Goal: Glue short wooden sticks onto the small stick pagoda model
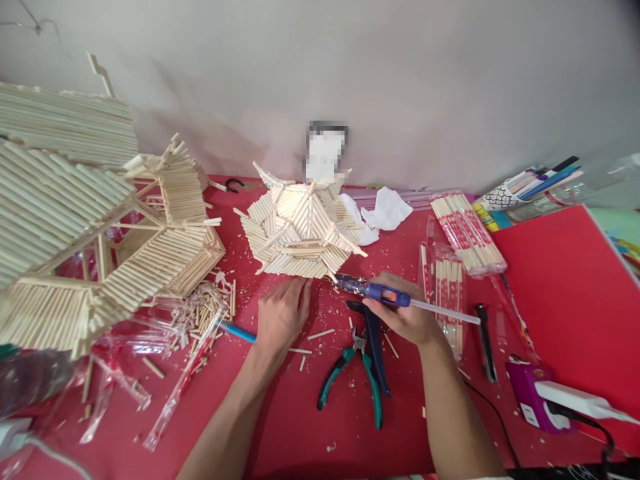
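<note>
A small tiered roof model of pale wooden sticks sits at the centre of a red tabletop, near the wall. At its near edge, the left hand rests with fingers bent against or just under the eave; whether they pinch a stick, I cannot tell. The right hand grasps a blue glue gun, its nozzle end at the model's near right corner, a glue stick jutting from the back.

The left fingertips lie near that nozzle, so a slip could burn them if it is hot. A bump from the gun could knock the projecting corner sticks loose, and wood crumbs scattered around could catch in wet glue.

Just below the gun lie teal-handled cutters, which a lowered right wrist might snag. To the left, a larger stick building stands beside piled offcuts; a wide left elbow could jostle it.
</note>
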`<state>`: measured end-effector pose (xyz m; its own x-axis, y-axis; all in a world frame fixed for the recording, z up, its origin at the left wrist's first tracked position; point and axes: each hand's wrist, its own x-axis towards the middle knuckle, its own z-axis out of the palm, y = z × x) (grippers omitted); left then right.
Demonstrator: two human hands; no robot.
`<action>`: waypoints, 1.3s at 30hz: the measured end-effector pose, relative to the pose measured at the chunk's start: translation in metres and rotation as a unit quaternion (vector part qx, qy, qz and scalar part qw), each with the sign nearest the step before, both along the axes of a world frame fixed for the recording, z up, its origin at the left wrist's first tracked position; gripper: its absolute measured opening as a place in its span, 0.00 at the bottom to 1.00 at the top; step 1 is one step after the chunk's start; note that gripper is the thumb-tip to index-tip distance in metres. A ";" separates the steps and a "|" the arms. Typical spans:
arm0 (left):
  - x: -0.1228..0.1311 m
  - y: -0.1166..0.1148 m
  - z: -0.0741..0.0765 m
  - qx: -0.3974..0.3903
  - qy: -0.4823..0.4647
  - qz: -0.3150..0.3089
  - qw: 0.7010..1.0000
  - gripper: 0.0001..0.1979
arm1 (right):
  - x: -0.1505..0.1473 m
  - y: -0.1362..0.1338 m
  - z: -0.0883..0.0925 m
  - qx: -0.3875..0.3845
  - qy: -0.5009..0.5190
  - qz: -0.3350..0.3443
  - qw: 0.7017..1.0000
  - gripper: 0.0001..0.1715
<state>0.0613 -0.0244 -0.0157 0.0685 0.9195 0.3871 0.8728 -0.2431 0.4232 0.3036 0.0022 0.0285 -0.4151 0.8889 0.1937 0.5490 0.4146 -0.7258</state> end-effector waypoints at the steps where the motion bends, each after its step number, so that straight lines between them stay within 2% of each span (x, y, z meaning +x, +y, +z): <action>1: 0.000 0.000 0.000 0.001 0.000 -0.001 1.000 0.12 | -0.002 0.000 0.000 0.010 -0.002 0.004 1.000 0.06; 10: 0.001 -0.001 -0.002 0.015 -0.008 -0.003 1.000 0.11 | -0.008 0.000 -0.005 0.027 -0.032 0.048 0.998 0.05; 18: 0.000 -0.001 -0.003 -0.016 -0.008 0.001 1.000 0.12 | -0.011 0.000 -0.006 0.024 -0.024 0.057 0.998 0.06; 33: -0.001 -0.001 -0.005 -0.011 -0.021 -0.009 1.000 0.09 | -0.013 -0.001 -0.007 0.038 -0.076 0.024 0.996 0.16; 39: -0.001 -0.001 -0.006 -0.007 -0.015 -0.008 1.000 0.09 | -0.013 -0.001 -0.011 0.047 -0.075 0.015 0.996 0.17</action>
<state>0.0603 -0.0255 -0.0213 0.0723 0.9238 0.3759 0.8552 -0.2513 0.4532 0.2910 0.0016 0.0177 -0.4724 0.8561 0.2094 0.6338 0.4951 -0.5943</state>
